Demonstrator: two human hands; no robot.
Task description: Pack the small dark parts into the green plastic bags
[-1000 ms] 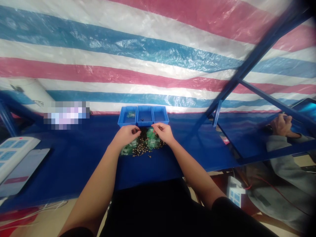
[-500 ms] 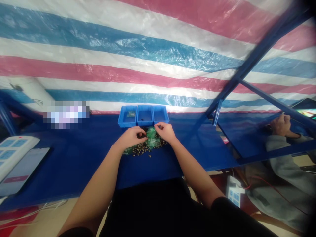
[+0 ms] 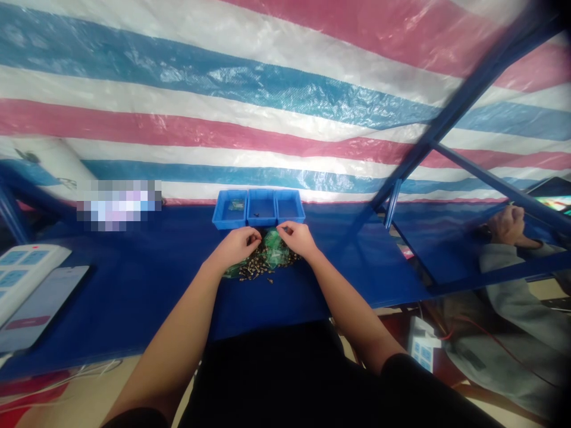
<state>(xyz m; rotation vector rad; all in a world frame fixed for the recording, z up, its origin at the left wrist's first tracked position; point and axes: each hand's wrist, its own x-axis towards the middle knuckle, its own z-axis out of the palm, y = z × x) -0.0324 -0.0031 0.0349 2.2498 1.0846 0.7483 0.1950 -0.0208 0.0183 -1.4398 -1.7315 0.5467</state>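
Note:
Over a heap of small brass-coloured screw-like pieces [image 3: 254, 267] is my left hand [image 3: 236, 246], its thumb and fingers drawn together. Whatever lies between those fingertips is too small to make out. My right hand [image 3: 300, 239] has its thumb and forefinger pinched at the upper right edge of a crumpled green plastic bag [image 3: 275, 255]; I cannot tell what they grip. The bag rests among the pieces. Just beyond my hands stand three joined blue bins: the left bin [image 3: 217, 217] holds a small greenish packet, the middle bin [image 3: 262, 222] a few dark bits.
Blue tabletop [image 3: 357, 261] surrounds the heap. At left lie a white power strip [image 3: 33, 267] and a tablet [image 3: 44, 309]. A blue metal frame [image 3: 414, 154] rises at right, with another person's hands [image 3: 507, 224] beyond it. A striped plastic sheet [image 3: 267, 131] hangs behind.
My left hand has shifted slightly left and up, away from the green bag, and its fingers have closed together. My right hand has moved only a little left.

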